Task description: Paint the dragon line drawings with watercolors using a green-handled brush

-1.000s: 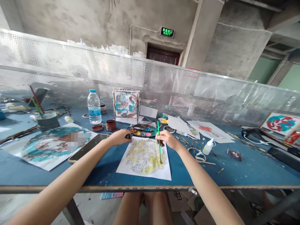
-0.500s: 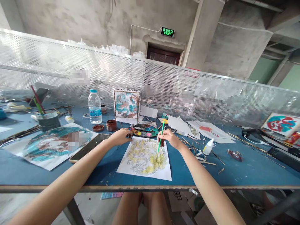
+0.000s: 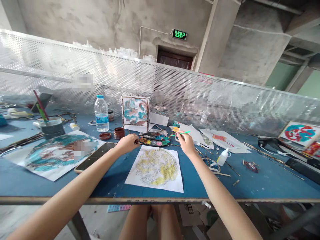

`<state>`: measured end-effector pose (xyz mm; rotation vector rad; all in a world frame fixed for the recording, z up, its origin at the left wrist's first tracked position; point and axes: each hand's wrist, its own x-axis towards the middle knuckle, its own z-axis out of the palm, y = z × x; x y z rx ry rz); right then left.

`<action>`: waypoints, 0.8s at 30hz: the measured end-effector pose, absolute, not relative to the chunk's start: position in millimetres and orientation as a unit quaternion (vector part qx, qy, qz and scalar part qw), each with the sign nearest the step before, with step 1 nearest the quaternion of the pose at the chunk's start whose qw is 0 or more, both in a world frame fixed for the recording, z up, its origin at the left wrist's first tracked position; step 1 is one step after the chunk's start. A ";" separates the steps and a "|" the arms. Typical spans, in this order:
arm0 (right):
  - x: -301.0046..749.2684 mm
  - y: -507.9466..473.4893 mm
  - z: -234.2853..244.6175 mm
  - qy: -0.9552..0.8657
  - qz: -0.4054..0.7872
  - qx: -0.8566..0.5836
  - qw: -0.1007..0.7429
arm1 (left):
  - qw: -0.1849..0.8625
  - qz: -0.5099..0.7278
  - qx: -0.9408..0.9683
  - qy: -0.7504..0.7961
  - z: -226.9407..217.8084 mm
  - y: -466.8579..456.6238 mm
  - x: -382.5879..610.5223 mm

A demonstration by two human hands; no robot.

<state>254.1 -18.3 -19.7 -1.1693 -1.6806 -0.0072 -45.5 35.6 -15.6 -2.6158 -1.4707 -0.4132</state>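
My right hand (image 3: 185, 142) pinches a thin paintbrush with a green handle (image 3: 185, 132). The brush lies nearly level, its tip at the right end of a dark paint palette (image 3: 153, 144) with several coloured wells. At the palette's left end, the curled fingers of my left hand (image 3: 127, 144) close on its edge; the fingertips are partly hidden. Below both hands, a white sheet (image 3: 130, 178) lies flat on the blue table, bearing a round line drawing partly painted yellow. Neither hand covers the drawing.
To the left are a phone (image 3: 92, 159), a teal-and-brown painting (image 3: 57, 151) and a brush cup (image 3: 52, 128). Behind stand a water bottle (image 3: 101, 115), a brown paint jar (image 3: 119, 133) and a framed picture (image 3: 135, 112). A glue bottle (image 3: 222, 157) and loose twigs lie right.
My right hand has lifted the paintbrush off the yellow part of the drawing and tilted it from upright to nearly level, bringing its tip to the palette. My left hand has stayed about where it was.
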 end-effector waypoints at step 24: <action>242.9 -21.4 -22.7 -0.778 0.022 -0.443 0.445 | 0.013 -0.159 -0.849 -0.503 -12.6 34.1 -44.6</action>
